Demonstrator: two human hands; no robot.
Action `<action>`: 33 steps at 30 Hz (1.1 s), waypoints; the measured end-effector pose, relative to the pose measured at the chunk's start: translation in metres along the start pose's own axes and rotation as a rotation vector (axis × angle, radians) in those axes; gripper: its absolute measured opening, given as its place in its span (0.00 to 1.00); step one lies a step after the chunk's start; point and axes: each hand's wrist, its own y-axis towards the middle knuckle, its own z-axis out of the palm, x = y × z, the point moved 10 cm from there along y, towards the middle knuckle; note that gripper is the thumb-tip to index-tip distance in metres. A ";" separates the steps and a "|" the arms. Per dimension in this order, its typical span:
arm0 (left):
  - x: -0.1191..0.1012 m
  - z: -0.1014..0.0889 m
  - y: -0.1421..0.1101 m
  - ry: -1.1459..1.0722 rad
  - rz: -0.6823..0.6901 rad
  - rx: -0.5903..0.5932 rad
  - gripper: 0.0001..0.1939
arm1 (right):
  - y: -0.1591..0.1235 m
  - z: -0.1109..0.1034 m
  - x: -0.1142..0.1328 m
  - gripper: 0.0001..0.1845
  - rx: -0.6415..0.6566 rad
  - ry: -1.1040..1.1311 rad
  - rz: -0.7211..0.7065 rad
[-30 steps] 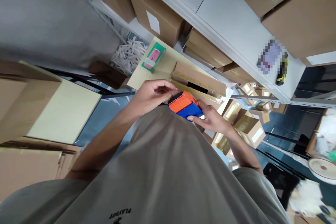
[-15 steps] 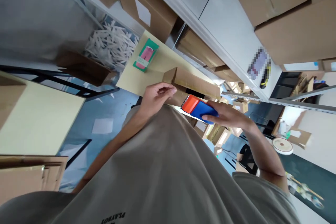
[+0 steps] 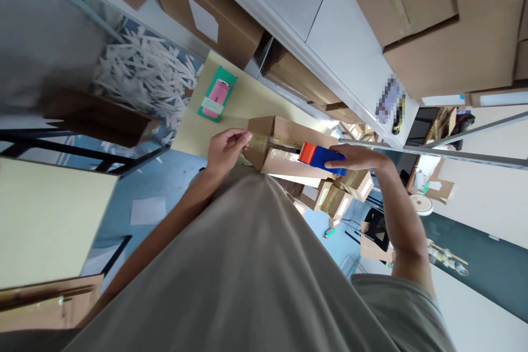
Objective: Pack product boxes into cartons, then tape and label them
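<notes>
We stand at a pale yellow bench [image 3: 243, 100] under a grey shelf [image 3: 317, 22] stacked with cartons, the blue floor [image 3: 165, 179] showing below. On the bench a pink item in a green pack [image 3: 217, 93] lies beyond our long cardboard box [image 3: 284, 127]. Our right hand [image 3: 352, 158] is wrapped round an orange-and-blue tape dispenser [image 3: 325, 159] at the box's right part; whether its front end touches the cardboard we cannot tell. Our left hand [image 3: 230, 146] is half curled beside the left end, any thin thing between its fingertips too small to see. Our palm hides the dispenser's back; pixelation masks an object [image 3: 388, 100] on the shelf.
</notes>
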 end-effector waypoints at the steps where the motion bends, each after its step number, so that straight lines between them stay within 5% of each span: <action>1: 0.003 -0.001 0.002 -0.001 -0.007 -0.004 0.16 | 0.006 0.001 -0.002 0.37 -0.007 -0.009 0.004; 10: 0.037 -0.003 0.022 -0.009 -0.078 -0.003 0.20 | 0.031 0.005 -0.008 0.38 -0.020 -0.014 0.066; 22: 0.081 0.019 0.036 -0.020 -0.077 0.010 0.28 | 0.037 0.006 -0.009 0.40 0.063 0.119 -0.051; 30: 0.086 0.028 0.030 0.165 0.067 -0.122 0.26 | 0.039 0.004 -0.012 0.41 -0.008 0.066 -0.214; 33: 0.092 0.021 0.029 0.252 0.015 -0.201 0.27 | 0.040 0.011 -0.012 0.38 0.036 0.116 -0.257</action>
